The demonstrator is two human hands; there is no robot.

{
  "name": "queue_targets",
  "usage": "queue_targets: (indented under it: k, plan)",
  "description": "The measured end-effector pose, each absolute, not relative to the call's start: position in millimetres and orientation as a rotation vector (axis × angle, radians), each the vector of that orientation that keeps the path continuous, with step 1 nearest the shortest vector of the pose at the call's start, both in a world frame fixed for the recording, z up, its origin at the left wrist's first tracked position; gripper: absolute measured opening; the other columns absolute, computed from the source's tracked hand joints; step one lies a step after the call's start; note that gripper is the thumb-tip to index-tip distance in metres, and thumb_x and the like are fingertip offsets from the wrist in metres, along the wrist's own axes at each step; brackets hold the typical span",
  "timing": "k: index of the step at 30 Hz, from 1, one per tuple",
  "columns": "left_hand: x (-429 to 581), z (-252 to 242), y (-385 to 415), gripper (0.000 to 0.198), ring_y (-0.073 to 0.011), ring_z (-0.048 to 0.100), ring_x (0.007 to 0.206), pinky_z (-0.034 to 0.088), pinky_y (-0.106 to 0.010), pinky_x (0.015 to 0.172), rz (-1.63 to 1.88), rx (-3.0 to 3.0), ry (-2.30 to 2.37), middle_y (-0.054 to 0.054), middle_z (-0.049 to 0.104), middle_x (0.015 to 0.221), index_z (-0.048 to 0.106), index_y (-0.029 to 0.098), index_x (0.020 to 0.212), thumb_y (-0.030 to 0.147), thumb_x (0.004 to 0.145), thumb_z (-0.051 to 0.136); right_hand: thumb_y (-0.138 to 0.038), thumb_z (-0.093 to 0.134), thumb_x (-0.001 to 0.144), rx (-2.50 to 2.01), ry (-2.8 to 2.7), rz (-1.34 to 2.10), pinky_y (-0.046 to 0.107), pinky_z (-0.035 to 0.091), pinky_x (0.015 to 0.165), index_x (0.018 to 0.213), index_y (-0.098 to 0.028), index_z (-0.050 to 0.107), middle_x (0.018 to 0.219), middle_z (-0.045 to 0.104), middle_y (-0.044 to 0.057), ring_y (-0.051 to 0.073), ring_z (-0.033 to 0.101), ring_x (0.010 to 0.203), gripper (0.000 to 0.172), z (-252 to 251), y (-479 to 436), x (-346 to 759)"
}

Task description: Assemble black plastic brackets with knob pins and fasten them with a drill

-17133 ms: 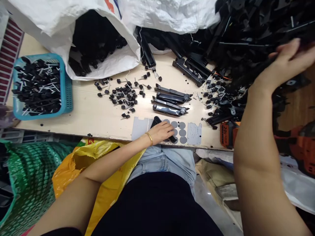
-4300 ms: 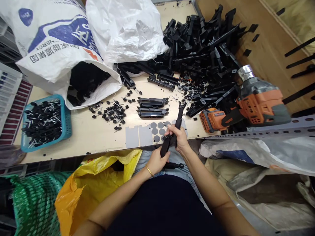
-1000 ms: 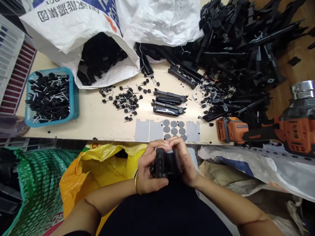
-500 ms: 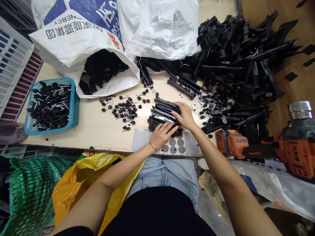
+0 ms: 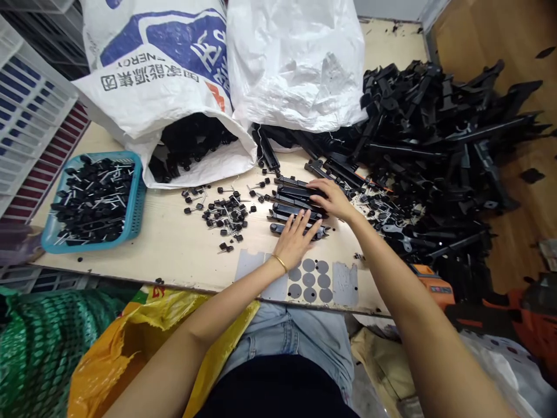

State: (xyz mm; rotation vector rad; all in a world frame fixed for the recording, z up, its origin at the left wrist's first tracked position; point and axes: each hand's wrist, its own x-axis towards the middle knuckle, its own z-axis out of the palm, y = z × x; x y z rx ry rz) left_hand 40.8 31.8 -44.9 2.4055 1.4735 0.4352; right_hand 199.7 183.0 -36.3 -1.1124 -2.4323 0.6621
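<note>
A short stack of black plastic bars (image 5: 292, 199) lies side by side on the light wooden table (image 5: 174, 249). My left hand (image 5: 296, 237) rests on the near bars with fingers stretched flat, a gold bangle on its wrist. On the far right end of the same stack lies my right hand (image 5: 331, 198), fingers spread. Neither hand grips anything. Just under my left wrist, near the table's front edge, a grey sheet of round pads (image 5: 310, 280) lies flat.
Loose black knobs with metal pins (image 5: 226, 215) lie left of the bars. A blue basket (image 5: 93, 200) of such knobs stands far left. Two white sacks (image 5: 174, 87) stand behind. A big heap of black parts (image 5: 439, 151) fills the right. An orange power tool (image 5: 491, 307) lies at lower right.
Both hands brought the black part up from my lap and laid it with the bars on the table. Since half a second ago the hands stay on the stack; the camera tilted.
</note>
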Motion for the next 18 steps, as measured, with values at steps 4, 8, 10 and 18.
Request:
queue_targets:
  k: [4, 8, 10, 18]
  plan:
    - [17.4, -32.5, 26.7, 0.051, -0.0280, 0.030, 0.144, 0.027, -0.049, 0.117, 0.811, 2.342, 1.343, -0.018, 0.038, 0.150, 0.040, 0.015, 0.143, 0.033, 0.096, 0.046, -0.025, 0.047, 0.088, -1.653, -2.183, 0.301, 0.047, 0.038, 0.093, 0.110, -0.013, 0.065, 0.111, 0.065, 0.018, 0.031, 0.053, 0.107, 0.031, -29.6, 211.4, 215.2]
    - [-38.7, -29.9, 38.9, 0.044, -0.0260, 0.046, 0.131, 0.037, -0.047, 0.111, 0.978, 2.183, 1.540, -0.016, 0.051, 0.138, 0.047, 0.017, 0.137, 0.033, 0.096, 0.045, -0.021, 0.059, 0.082, -2.079, -2.200, 0.093, 0.046, 0.036, 0.081, 0.102, -0.007, 0.069, 0.110, 0.063, 0.026, 0.036, 0.047, 0.109, 0.026, -24.0, 230.9, 230.9]
    - [-78.5, -32.4, 58.9, 0.041, -0.0256, 0.050, 0.125, 0.040, -0.045, 0.108, 1.004, 2.051, 1.735, -0.015, 0.056, 0.131, 0.051, 0.015, 0.132, 0.029, 0.095, 0.045, -0.023, 0.063, 0.081, -2.152, -2.189, 0.112, 0.044, 0.034, 0.079, 0.096, -0.008, 0.072, 0.106, 0.063, 0.026, 0.034, 0.048, 0.107, 0.023, -20.6, 237.8, 236.5]
    - [-219.0, -36.1, 188.1, 0.050, -0.0315, 0.039, 0.131, 0.028, -0.052, 0.112, 0.812, 1.606, 2.384, -0.018, 0.045, 0.142, 0.049, 0.010, 0.132, 0.010, 0.083, 0.056, -0.021, 0.067, 0.077, -2.138, -1.591, 0.498, 0.034, 0.036, 0.066, 0.082, -0.011, 0.067, 0.078, 0.064, 0.012, 0.013, 0.048, 0.065, 0.011, 7.1, 206.5, 257.0]
